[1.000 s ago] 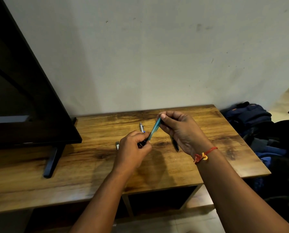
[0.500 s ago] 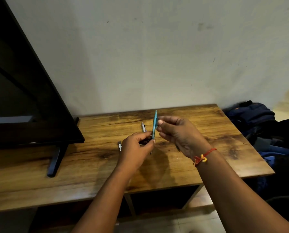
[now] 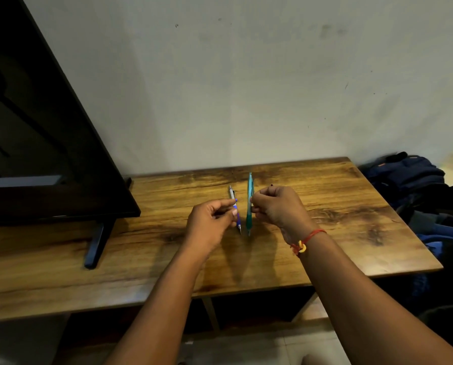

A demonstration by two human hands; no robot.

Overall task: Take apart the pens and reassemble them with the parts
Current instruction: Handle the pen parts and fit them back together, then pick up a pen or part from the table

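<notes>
Over the wooden worktop (image 3: 325, 196) beside the television (image 3: 36, 154), the left hand (image 3: 209, 225) pinches a blue pen (image 3: 238, 224), the right hand (image 3: 275, 206) a teal pen (image 3: 250, 187).

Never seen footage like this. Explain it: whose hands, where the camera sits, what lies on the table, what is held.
The camera sits on a person's head, looking down at their own bare hands over a wooden table. The right hand pinches a teal pen at its middle. The left hand, fingers curled, is in front of a white and blue pen that seems to lie on the table; whether it grips anything is unclear. A television stands left, bags right.
</notes>
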